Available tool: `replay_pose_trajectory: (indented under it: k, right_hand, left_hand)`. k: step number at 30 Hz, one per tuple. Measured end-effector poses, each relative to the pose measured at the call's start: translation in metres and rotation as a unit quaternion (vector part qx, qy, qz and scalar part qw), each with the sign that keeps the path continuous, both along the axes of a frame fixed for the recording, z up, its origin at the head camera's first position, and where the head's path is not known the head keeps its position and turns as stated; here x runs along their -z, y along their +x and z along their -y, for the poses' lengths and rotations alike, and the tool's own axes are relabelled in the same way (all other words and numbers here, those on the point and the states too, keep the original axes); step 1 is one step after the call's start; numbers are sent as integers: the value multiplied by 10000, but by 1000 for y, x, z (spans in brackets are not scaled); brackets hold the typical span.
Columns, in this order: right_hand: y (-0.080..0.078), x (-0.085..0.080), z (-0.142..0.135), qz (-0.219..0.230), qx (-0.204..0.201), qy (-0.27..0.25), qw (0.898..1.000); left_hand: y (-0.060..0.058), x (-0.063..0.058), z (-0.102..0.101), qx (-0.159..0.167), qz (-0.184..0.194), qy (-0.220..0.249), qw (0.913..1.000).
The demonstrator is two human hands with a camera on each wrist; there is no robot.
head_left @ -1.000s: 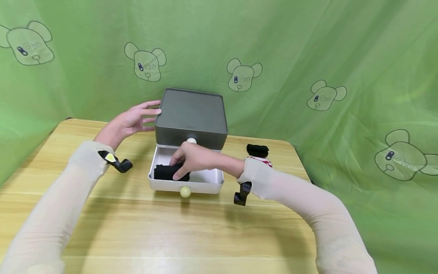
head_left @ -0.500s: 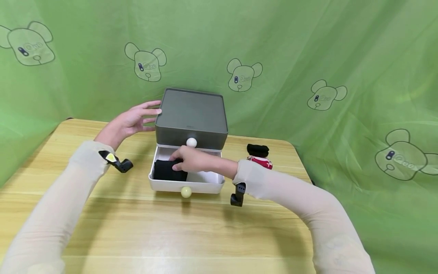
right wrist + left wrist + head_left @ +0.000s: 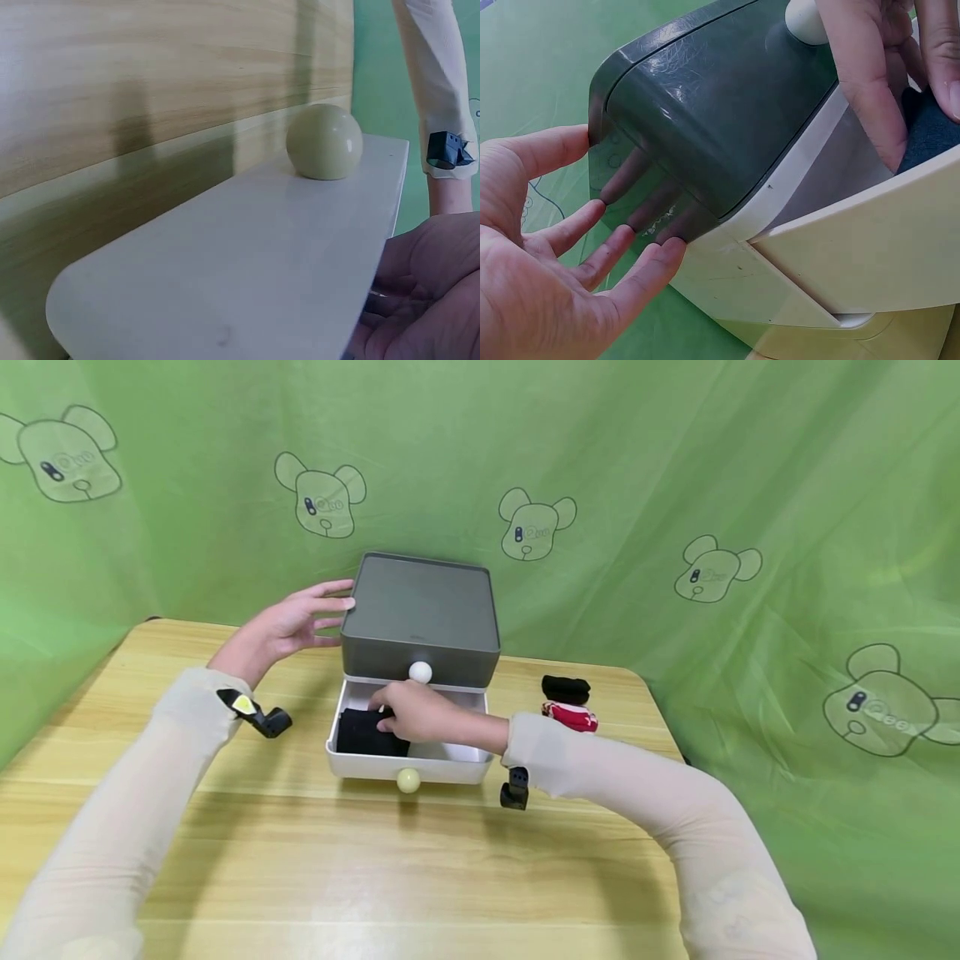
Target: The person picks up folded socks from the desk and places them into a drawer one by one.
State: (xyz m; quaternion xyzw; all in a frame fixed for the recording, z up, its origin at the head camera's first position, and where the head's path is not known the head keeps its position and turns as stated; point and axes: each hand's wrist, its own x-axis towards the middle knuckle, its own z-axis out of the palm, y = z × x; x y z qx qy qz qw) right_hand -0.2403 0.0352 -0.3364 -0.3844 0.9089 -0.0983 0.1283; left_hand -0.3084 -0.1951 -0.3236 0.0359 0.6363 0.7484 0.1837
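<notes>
My left hand [image 3: 288, 622] holds its straight fingers against the left side of a dark grey box [image 3: 420, 602], and the left wrist view shows the fingertips touching that glossy side. Below the grey section, a white drawer [image 3: 442, 772] with a pale yellow ball knob [image 3: 408, 781] is pulled out. Inside it, at the left, lies a black folded cloth [image 3: 363, 735]. My right hand [image 3: 420, 710] reaches into the drawer and pinches the cloth's right end between thumb and fingers. The drawer front hides part of this hand in the right wrist view.
Right of the box, a black rolled cloth [image 3: 566, 688] and a red and white rolled cloth [image 3: 570, 717] lie on the wooden table [image 3: 360, 868]. A white ball knob [image 3: 421, 672] sticks out above the drawer. A green curtain [image 3: 435, 460] hangs behind.
My right hand has shifted slightly left and back within the drawer. The black cloth now shows a broader, flatter face there. My left hand and the box have stayed in place.
</notes>
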Motion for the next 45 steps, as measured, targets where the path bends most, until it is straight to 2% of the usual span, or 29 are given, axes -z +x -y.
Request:
replay_pose_trajectory:
  k: [10,14,19,24,28,32,35,38,41,45]
  right_hand:
    - [3,-2,-3,-194,-109,-37,9997]
    - [8,-13,-5,-123,-306,-141,9994]
    - [12,-43,-15,210,-621,-471,9967]
    - [9,-84,-47,535,-654,-1058,9908]
    - [-4,-111,-87,583,-330,-1401,9879]
    - [-25,-125,-132,493,297,-1431,9880]
    - [-46,-124,-164,412,893,-1340,9861]
    - [-69,-114,-193,415,1430,-1221,9813]
    - [-92,-96,-217,522,1848,-1148,9747]
    - [-121,-61,-243,607,2138,-1139,9683]
  left_hand:
    - [1,-1,1,23,20,-23,10000]
    - [1,-1,0,47,8,-18,10000]
    - [0,0,0,-2,9,12,10000]
    - [1,0,-1,-10,26,35,10000]
    - [-1,1,-1,5,16,23,10000]
    - [-2,1,1,-10,19,15,10000]
    - [-2,0,2,2,14,1,10000]
    - [-1,-1,3,21,6,-11,10000]
    - [0,-1,3,11,8,-15,10000]
    - [0,0,3,-1,16,-20,10000]
